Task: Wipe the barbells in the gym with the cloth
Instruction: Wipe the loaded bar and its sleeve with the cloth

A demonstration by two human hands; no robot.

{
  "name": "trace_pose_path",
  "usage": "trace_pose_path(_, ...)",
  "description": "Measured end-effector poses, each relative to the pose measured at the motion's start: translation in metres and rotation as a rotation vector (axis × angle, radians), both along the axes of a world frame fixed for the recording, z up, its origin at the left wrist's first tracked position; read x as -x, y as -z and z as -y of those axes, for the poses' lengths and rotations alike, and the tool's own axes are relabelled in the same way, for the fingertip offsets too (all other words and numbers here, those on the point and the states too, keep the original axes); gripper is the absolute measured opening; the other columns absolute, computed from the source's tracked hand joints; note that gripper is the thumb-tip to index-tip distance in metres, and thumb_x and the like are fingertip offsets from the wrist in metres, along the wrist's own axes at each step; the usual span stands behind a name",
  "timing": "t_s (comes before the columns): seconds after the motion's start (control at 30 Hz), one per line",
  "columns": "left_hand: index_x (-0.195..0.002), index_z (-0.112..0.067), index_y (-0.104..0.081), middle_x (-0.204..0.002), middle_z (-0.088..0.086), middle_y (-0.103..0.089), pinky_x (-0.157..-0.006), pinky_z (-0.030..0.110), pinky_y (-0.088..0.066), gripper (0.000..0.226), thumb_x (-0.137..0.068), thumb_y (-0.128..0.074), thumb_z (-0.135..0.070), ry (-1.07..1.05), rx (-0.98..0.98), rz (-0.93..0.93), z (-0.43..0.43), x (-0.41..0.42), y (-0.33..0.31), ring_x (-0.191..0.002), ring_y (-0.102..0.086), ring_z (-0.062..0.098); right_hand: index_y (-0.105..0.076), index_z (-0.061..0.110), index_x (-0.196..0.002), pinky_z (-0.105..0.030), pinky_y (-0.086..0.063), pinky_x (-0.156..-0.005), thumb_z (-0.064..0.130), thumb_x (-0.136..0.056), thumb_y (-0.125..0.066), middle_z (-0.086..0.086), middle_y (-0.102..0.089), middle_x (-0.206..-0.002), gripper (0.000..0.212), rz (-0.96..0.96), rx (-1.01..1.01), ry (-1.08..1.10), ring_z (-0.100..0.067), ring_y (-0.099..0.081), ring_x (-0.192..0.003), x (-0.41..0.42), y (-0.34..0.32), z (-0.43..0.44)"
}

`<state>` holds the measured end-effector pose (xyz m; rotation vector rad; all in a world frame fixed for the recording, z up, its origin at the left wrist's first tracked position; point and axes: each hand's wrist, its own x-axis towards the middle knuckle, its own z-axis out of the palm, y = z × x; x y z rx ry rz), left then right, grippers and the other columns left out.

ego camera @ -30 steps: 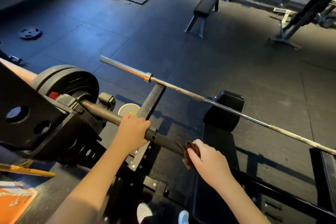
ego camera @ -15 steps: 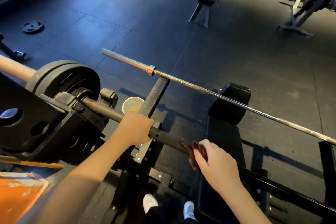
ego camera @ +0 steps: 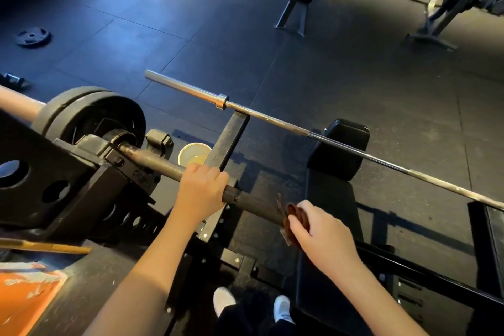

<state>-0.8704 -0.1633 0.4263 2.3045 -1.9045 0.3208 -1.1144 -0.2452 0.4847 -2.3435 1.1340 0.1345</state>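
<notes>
- My left hand [ego camera: 200, 191] curls its fingers round the barbell [ego camera: 256, 206], near the weight plates [ego camera: 92, 120]
- My right hand [ego camera: 324, 232] grips the cloth [ego camera: 290, 214] round the barbell, farther from the weight plates
- Wiping, I judge, follows that long axis

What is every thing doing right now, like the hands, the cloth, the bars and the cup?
left hand: grips the dark barbell.
right hand: holds the cloth on that bar.
cloth: bunched, wrapped round the bar.
dark barbell: on the rack, plates loaded.
silver barbell: on the rack, visible end bare.
cup: upright, no lid, pale liquid inside.
</notes>
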Motion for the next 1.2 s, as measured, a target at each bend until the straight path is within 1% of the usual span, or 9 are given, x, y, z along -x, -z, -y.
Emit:
trace_pose_path(0.23,-0.059,-0.019,-0.044,-0.051,0.000,-0.045,-0.060,0.028,-0.024,0.034,-0.064,-0.077,-0.017,-0.023,-0.065,-0.011,0.000,0.004,-0.004,-0.047,-0.039,0.018,-0.051,0.027,-0.116,-0.029,-0.043,-0.073,0.046,-0.102,-0.038,0.008,-0.060,-0.097,0.027,0.096,-0.049,-0.125,-0.013,-0.060,-0.088,-0.077,0.005,-0.009)
trace_pose_path(0.4,-0.090,-0.025,-0.048,-0.091,-0.006,-0.058,-0.073,0.027,-0.038,0.017,-0.084,-0.063,-0.032,0.044,-0.514,-0.170,0.011,-0.017,-0.029,-0.079,-0.053,0.011,-0.052,0.033,-0.120,-0.019,-0.044,-0.077,0.046,-0.098,-0.045,0.015,-0.058,-0.100,0.026,0.102,0.037,-0.059,0.000,-0.056,-0.089,-0.008,0.010,-0.005)
trace_pose_path(0.47,-0.100,-0.026,-0.054,-0.096,-0.007,-0.059,-0.072,0.026,-0.039,0.023,-0.081,-0.065,-0.033,0.004,-0.626,-0.251,0.016,-0.028,-0.037,-0.083,-0.054,0.011,-0.051,0.034,-0.120,-0.016,-0.040,-0.075,0.046,-0.098,-0.046,0.015,-0.057,-0.100,0.026,0.070,0.069,-0.055,0.000,-0.055,-0.089,0.004,0.013,-0.004)
trace_pose_path(0.53,-0.103,-0.024,-0.060,-0.089,-0.007,-0.061,-0.068,0.025,-0.042,0.023,-0.083,-0.062,-0.035,-0.005,-0.702,-0.150,0.018,-0.034,-0.037,-0.080,-0.058,0.011,-0.051,0.033,-0.118,-0.013,-0.039,-0.068,0.048,-0.098,-0.043,0.014,-0.055,-0.096,0.026,0.022,0.099,-0.065,0.000,-0.055,-0.084,-0.001,0.013,-0.004)
trace_pose_path(0.7,-0.091,-0.023,-0.060,-0.072,-0.008,-0.053,-0.057,0.023,-0.033,0.015,-0.089,-0.054,-0.036,-0.004,-0.601,-0.048,0.012,-0.030,-0.029,-0.062,-0.049,0.008,-0.051,0.027,-0.114,-0.025,-0.041,-0.067,0.048,-0.101,-0.039,0.007,-0.059,-0.099,0.028,0.069,0.130,-0.131,-0.012,-0.061,-0.087,-0.080,0.014,-0.018)
trace_pose_path(0.8,-0.086,-0.023,-0.055,-0.067,-0.009,-0.047,-0.062,0.025,-0.035,0.018,-0.093,-0.048,-0.039,-0.014,-0.542,-0.044,0.009,-0.031,-0.025,-0.057,-0.043,0.007,-0.052,0.025,-0.115,-0.028,-0.044,-0.068,0.047,-0.101,-0.038,0.004,-0.061,-0.098,0.030,0.091,0.123,-0.142,-0.015,-0.062,-0.086,-0.117,0.016,-0.027)
trace_pose_path(0.97,-0.080,-0.025,-0.044,-0.072,-0.007,-0.051,-0.068,0.026,-0.036,0.021,-0.090,-0.052,-0.041,0.009,-0.373,0.010,-0.001,-0.029,-0.017,-0.065,-0.048,0.012,-0.052,0.032,-0.117,-0.024,-0.046,-0.076,0.048,-0.098,-0.042,0.013,-0.056,-0.095,0.026,0.131,0.141,-0.049,-0.002,-0.056,-0.084,-0.055,0.015,-0.025)
trace_pose_path(1.1,-0.063,-0.023,-0.042,-0.055,-0.006,-0.040,-0.057,0.028,-0.032,0.035,-0.067,-0.075,-0.029,0.000,-0.228,-0.038,-0.008,-0.026,-0.009,-0.050,-0.038,0.013,-0.056,0.030,-0.113,-0.021,-0.034,-0.068,0.048,-0.096,-0.042,0.015,-0.051,-0.087,0.028,0.035,0.235,0.036,0.000,-0.047,-0.076,-0.006,0.018,-0.019)
trace_pose_path(1.2,-0.056,-0.018,-0.047,-0.048,-0.002,-0.043,-0.053,0.029,-0.034,0.032,-0.059,-0.079,-0.017,-0.027,-0.110,-0.072,-0.009,-0.024,-0.006,-0.045,-0.037,0.016,-0.054,0.029,-0.110,-0.018,-0.041,-0.067,0.047,-0.099,-0.042,0.013,-0.056,-0.089,0.024,0.069,0.162,0.016,-0.001,-0.053,-0.077,-0.036,0.016,-0.018)
